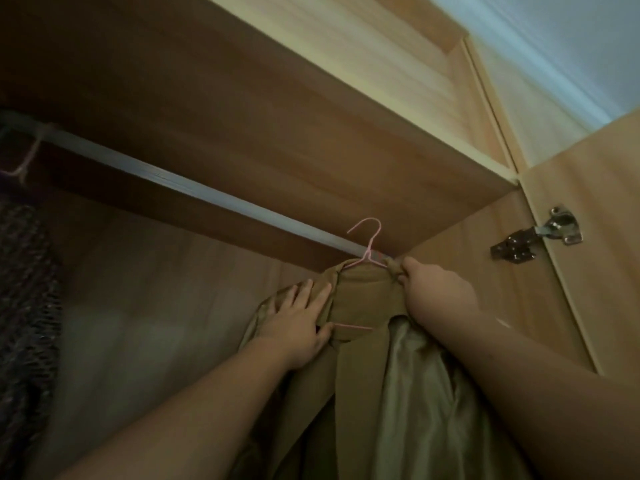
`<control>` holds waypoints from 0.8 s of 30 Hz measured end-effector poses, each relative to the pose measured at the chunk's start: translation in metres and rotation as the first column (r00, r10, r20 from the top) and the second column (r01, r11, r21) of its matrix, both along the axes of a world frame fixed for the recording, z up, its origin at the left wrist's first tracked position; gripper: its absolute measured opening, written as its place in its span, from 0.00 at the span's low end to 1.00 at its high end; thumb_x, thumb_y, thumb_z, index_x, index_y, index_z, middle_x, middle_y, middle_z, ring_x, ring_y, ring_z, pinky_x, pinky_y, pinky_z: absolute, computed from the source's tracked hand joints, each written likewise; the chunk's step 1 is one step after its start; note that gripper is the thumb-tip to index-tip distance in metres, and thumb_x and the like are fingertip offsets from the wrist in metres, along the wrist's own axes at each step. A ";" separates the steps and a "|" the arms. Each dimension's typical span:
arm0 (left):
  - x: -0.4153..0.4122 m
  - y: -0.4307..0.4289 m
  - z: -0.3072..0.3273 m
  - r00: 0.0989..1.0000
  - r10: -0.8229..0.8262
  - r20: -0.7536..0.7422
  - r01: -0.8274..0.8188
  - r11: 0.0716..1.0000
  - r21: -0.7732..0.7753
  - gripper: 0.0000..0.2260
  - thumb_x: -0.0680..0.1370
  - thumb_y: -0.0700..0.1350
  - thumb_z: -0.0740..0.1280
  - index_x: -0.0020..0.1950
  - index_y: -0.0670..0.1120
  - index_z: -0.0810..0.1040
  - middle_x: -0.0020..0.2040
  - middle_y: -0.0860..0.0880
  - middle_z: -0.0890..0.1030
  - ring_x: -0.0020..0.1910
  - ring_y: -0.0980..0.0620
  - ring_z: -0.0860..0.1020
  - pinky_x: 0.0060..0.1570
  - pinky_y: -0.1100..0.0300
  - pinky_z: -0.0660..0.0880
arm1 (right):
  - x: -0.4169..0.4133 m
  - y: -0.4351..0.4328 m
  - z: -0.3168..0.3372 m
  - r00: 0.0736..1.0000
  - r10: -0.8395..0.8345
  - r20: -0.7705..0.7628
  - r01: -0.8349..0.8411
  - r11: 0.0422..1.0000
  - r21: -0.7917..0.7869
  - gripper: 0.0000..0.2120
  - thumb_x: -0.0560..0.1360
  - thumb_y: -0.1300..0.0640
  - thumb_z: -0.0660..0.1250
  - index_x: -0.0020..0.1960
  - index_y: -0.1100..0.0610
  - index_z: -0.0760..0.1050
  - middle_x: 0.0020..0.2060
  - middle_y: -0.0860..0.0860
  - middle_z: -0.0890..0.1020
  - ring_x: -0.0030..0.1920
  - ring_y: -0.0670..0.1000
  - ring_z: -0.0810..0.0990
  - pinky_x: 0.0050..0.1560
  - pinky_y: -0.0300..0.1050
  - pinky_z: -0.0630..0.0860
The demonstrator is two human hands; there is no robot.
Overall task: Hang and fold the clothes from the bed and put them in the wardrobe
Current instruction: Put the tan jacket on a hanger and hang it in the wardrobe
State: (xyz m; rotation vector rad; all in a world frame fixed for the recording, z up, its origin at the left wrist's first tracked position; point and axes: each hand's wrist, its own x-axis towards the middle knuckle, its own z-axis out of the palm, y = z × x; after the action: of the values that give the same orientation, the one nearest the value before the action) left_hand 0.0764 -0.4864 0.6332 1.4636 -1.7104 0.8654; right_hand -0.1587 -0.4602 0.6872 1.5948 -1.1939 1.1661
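A brown coat (367, 341) hangs on a thin pink hanger (367, 252), held up inside an open wooden wardrobe (242, 126), close to its right inner wall. The coat's shiny lining (415, 393) shows where the front falls open. The hanger's hook rises in front of a silver rail (173, 180), near the rail's right end; whether the hook sits over the rail or only hovers beside it cannot be told from this low angle.

The right hand (436, 292) is clenched around the coat's shoulder and the hanger's right end, fabric bunched in its fingers. The left hand (298, 327) lies with fingers spread on the coat's left shoulder, thumb tucked under the fabric by the hanger's lower bar, so it presses and lightly pinches the cloth. Both bare forearms reach up from the bottom of the view.

Far to the left, a dark knitted garment (24, 306) hangs from the same rail. On the right, a metal hinge (536, 237) joins the open door (595, 237) to the wardrobe's side.
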 end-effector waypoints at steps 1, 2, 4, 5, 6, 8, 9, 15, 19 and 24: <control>0.000 -0.006 0.004 1.000 0.007 0.001 -0.007 1.000 -0.001 0.31 0.82 0.64 0.49 0.79 0.62 0.37 0.82 0.52 0.40 0.81 0.47 0.44 0.77 0.40 0.47 | 0.001 -0.006 0.005 1.000 -0.008 -0.005 0.008 1.000 -0.007 0.08 0.82 0.48 0.53 0.55 0.49 0.68 0.43 0.52 0.78 0.41 0.57 0.78 0.38 0.49 0.75; -0.002 -0.012 0.006 1.000 0.018 0.004 -0.018 1.000 -0.004 0.30 0.82 0.64 0.49 0.80 0.61 0.37 0.82 0.51 0.41 0.81 0.46 0.45 0.77 0.40 0.48 | 0.002 -0.010 0.009 1.000 -0.019 -0.010 0.019 1.000 -0.011 0.09 0.82 0.49 0.53 0.56 0.50 0.69 0.42 0.51 0.77 0.42 0.57 0.79 0.39 0.49 0.76; -0.007 -0.024 0.006 1.000 0.025 -0.008 -0.024 1.000 0.016 0.30 0.82 0.64 0.49 0.80 0.60 0.38 0.82 0.51 0.41 0.80 0.45 0.48 0.76 0.40 0.50 | 0.006 -0.018 0.014 0.999 -0.039 -0.022 0.039 0.999 -0.005 0.11 0.82 0.49 0.53 0.60 0.50 0.70 0.44 0.52 0.78 0.45 0.58 0.80 0.40 0.48 0.74; -0.009 -0.031 0.006 1.000 0.015 -0.021 -0.015 0.999 0.041 0.30 0.82 0.64 0.49 0.80 0.60 0.39 0.82 0.51 0.41 0.80 0.44 0.49 0.76 0.40 0.51 | 0.008 -0.021 0.015 0.998 -0.050 -0.030 0.050 0.999 -0.005 0.13 0.82 0.49 0.52 0.61 0.51 0.71 0.47 0.53 0.79 0.48 0.58 0.80 0.41 0.48 0.74; -0.010 -0.039 0.006 0.999 0.007 -0.033 -0.005 0.998 0.069 0.30 0.82 0.64 0.49 0.80 0.60 0.39 0.82 0.50 0.41 0.80 0.43 0.50 0.76 0.40 0.52 | 0.011 -0.025 0.014 0.997 -0.070 -0.035 0.070 0.997 -0.013 0.15 0.83 0.48 0.52 0.62 0.51 0.72 0.50 0.53 0.80 0.49 0.58 0.81 0.43 0.49 0.75; -0.010 -0.052 0.005 0.998 -0.002 -0.055 0.008 0.994 0.113 0.31 0.82 0.65 0.49 0.80 0.61 0.39 0.82 0.50 0.42 0.80 0.43 0.51 0.76 0.40 0.52 | 0.018 -0.031 0.011 0.990 -0.133 -0.053 0.131 0.991 -0.034 0.16 0.83 0.48 0.51 0.62 0.51 0.74 0.52 0.52 0.81 0.53 0.56 0.81 0.48 0.50 0.76; -0.009 -0.058 0.004 0.998 -0.013 -0.067 0.022 0.991 0.135 0.31 0.81 0.65 0.49 0.80 0.61 0.40 0.82 0.51 0.42 0.80 0.43 0.51 0.76 0.41 0.53 | 0.021 -0.034 0.008 0.986 -0.152 -0.068 0.151 0.988 -0.021 0.16 0.83 0.48 0.52 0.61 0.51 0.75 0.53 0.51 0.80 0.54 0.56 0.81 0.49 0.50 0.76; -0.001 -0.076 -0.035 0.995 -0.039 -0.093 0.048 0.994 0.098 0.30 0.81 0.64 0.49 0.80 0.62 0.39 0.82 0.50 0.44 0.79 0.43 0.57 0.76 0.40 0.52 | 0.028 -0.030 -0.017 0.967 -0.196 -0.162 0.198 0.980 -0.004 0.15 0.83 0.50 0.53 0.64 0.55 0.70 0.56 0.54 0.78 0.54 0.58 0.80 0.43 0.50 0.69; 0.004 -0.044 -0.056 0.995 -0.078 -0.067 0.084 0.992 0.097 0.28 0.83 0.60 0.49 0.80 0.62 0.40 0.82 0.48 0.45 0.79 0.39 0.57 0.76 0.43 0.53 | 0.029 -0.014 -0.050 0.927 -0.294 -0.232 0.306 0.952 0.015 0.29 0.82 0.42 0.49 0.79 0.54 0.55 0.70 0.59 0.68 0.68 0.61 0.68 0.63 0.59 0.67; 0.016 0.011 -0.102 0.995 -0.104 -0.006 0.104 0.992 0.070 0.28 0.82 0.63 0.48 0.79 0.64 0.39 0.82 0.51 0.46 0.80 0.44 0.52 0.76 0.44 0.55 | 0.035 0.018 -0.103 0.914 -0.193 -0.357 0.264 0.951 0.161 0.30 0.80 0.37 0.44 0.80 0.45 0.48 0.80 0.53 0.52 0.79 0.58 0.48 0.75 0.65 0.42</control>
State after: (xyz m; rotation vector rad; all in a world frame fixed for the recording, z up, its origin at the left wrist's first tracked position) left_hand 0.0926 -0.4757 0.5312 1.4064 -1.8146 0.7541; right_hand -0.1232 -0.4425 0.5844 1.6710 -1.2601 0.6016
